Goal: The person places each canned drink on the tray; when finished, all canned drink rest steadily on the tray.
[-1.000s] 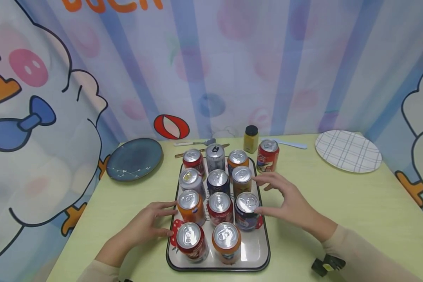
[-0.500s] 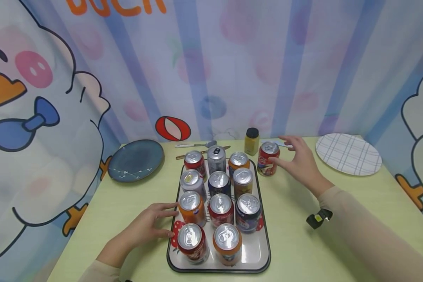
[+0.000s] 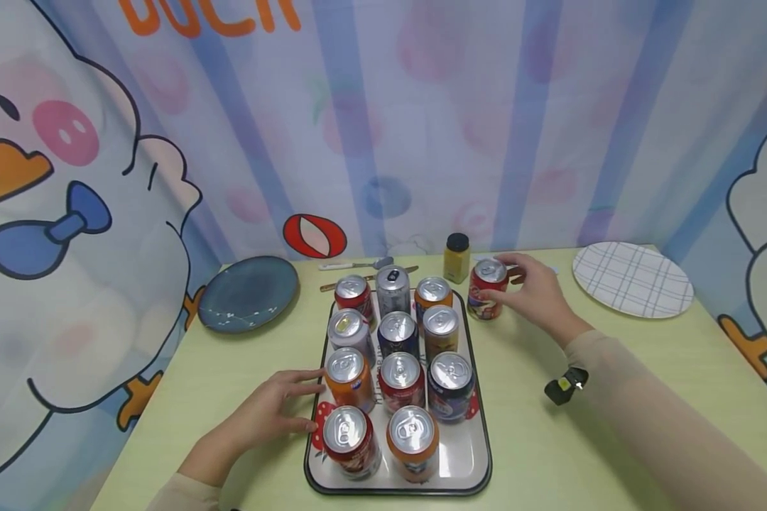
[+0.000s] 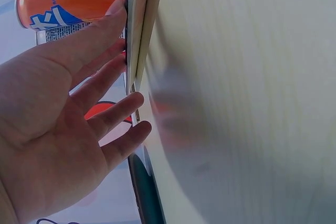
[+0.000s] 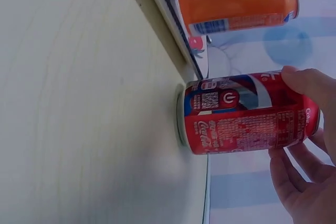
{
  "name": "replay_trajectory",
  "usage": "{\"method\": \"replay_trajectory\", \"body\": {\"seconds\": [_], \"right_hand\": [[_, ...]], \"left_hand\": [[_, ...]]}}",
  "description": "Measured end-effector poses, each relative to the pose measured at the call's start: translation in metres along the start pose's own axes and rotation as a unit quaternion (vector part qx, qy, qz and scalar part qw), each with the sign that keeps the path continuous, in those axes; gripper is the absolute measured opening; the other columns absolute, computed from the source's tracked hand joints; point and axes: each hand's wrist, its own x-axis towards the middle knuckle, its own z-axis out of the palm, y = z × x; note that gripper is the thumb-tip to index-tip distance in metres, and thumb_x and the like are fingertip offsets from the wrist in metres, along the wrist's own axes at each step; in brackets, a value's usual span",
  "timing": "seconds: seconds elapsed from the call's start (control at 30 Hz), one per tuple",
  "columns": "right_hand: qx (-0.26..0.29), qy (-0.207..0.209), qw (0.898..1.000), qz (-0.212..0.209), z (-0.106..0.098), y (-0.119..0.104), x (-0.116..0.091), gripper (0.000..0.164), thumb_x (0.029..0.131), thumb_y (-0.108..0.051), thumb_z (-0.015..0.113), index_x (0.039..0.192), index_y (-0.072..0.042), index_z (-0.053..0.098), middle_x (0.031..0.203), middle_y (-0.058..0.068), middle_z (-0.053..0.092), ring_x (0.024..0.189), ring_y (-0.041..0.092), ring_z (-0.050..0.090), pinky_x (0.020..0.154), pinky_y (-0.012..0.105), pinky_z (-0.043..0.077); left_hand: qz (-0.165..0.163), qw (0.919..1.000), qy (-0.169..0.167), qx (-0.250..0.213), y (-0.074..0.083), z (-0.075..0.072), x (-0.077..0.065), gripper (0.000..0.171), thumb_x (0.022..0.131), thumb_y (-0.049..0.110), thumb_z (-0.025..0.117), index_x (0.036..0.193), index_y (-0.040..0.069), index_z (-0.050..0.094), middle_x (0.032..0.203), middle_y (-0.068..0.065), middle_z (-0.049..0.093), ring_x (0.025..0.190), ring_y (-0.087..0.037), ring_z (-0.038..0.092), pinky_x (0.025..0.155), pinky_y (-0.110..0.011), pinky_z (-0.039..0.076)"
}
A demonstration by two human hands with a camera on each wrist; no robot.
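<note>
A red Coke can (image 3: pixel 483 294) stands upright on the table just right of the tray's far end. My right hand (image 3: pixel 538 297) grips it near the top, the thumb on the near side and the fingers round the back. In the right wrist view the Coke can (image 5: pixel 247 113) appears sideways, its base at the tabletop. My left hand (image 3: pixel 270 410) rests by the left edge of the tray (image 3: pixel 463 461), fingers fairly straight and spread, the fingertips (image 4: pixel 118 17) at the rim. Several soda cans stand on the tray, among them an orange can (image 3: pixel 348 387) close to the left hand.
Behind the tray are a jar with a black lid (image 3: pixel 457 259), a fork (image 3: pixel 356 265) and a knife (image 3: pixel 367 279). A dark blue plate (image 3: pixel 249 294) lies at the back left, a white checked plate (image 3: pixel 633 279) at the back right. A patterned curtain hangs behind the table.
My right hand has moved from beside the tray's right-hand cans, back and to the right, and closed on the red Coke can. The left hand stays at the tray edge.
</note>
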Motion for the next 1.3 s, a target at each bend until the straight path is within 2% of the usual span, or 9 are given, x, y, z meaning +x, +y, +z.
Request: {"method": "replay_trajectory", "body": {"seconds": [0.2,0.4,0.6,0.77,0.9,1.03,1.3], "right_hand": [[-0.011,0.027,1.0,-0.005,-0.006,-0.008,-0.025,0.067,0.075,-0.021,0.094,0.132,-0.003,0.064,0.123,0.02,0.07,0.099,0.035,0.07,0.086,0.054,0.059],[-0.025,0.041,0.998,-0.05,-0.012,-0.019,-0.066,0.066,0.069,-0.014,0.096,0.127,-0.006,0.067,0.118,0.011,0.072,0.094,0.022,0.067,0.078,0.033,0.059],[-0.008,0.038,0.995,-0.092,-0.021,-0.041,-0.109,0.068,0.061,-0.009,0.099,0.123,-0.012,0.069,0.113,-0.003,0.071,0.093,0.003,0.06,0.079,0.016,0.052],[0.015,0.001,0.994,-0.112,-0.029,-0.064,-0.135,0.073,0.056,-0.004,0.1,0.12,-0.02,0.068,0.113,-0.013,0.069,0.097,0.001,0.061,0.081,0.015,0.052],[0.035,-0.041,0.99,-0.134,-0.031,-0.078,-0.149,0.076,0.054,-0.002,0.098,0.12,-0.024,0.066,0.116,-0.015,0.068,0.101,0.003,0.062,0.083,0.018,0.052],[0.048,-0.081,0.985,-0.142,-0.024,-0.088,-0.158,0.076,0.056,-0.007,0.098,0.121,-0.027,0.065,0.12,-0.014,0.066,0.106,0.004,0.062,0.085,0.02,0.053],[0.079,-0.091,0.975,-0.189,0.0,-0.102,-0.167,0.073,0.059,-0.015,0.1,0.123,-0.025,0.065,0.121,-0.011,0.067,0.107,0.005,0.062,0.082,0.024,0.055]], "left_hand": [[0.004,1.0,0.0,0.002,0.0,0.001,0.001,0.057,0.08,0.025,0.089,0.133,0.012,0.071,0.154,-0.007,0.056,0.142,-0.042,0.047,0.117,-0.066,0.037],[0.003,1.0,0.0,0.005,0.0,0.001,0.0,0.057,0.08,0.024,0.089,0.133,0.011,0.071,0.154,-0.008,0.056,0.142,-0.042,0.047,0.117,-0.066,0.036],[0.003,1.0,-0.002,0.003,0.002,-0.001,0.0,0.057,0.081,0.023,0.089,0.133,0.011,0.071,0.154,-0.008,0.055,0.143,-0.043,0.047,0.117,-0.066,0.036],[-0.001,1.0,-0.003,0.003,0.003,-0.002,0.0,0.057,0.081,0.023,0.089,0.133,0.011,0.071,0.154,-0.008,0.055,0.143,-0.042,0.046,0.117,-0.066,0.036],[0.001,1.0,-0.004,0.004,0.002,-0.002,0.0,0.057,0.081,0.023,0.089,0.133,0.011,0.071,0.154,-0.007,0.055,0.143,-0.042,0.046,0.117,-0.065,0.036],[-0.002,1.0,-0.004,0.001,0.002,-0.002,0.0,0.056,0.081,0.024,0.089,0.133,0.012,0.071,0.154,-0.006,0.055,0.144,-0.041,0.046,0.118,-0.065,0.036],[-0.001,1.0,-0.003,0.001,0.0,0.0,0.0,0.057,0.081,0.025,0.089,0.133,0.012,0.071,0.154,-0.005,0.055,0.144,-0.041,0.046,0.117,-0.065,0.036]]}}
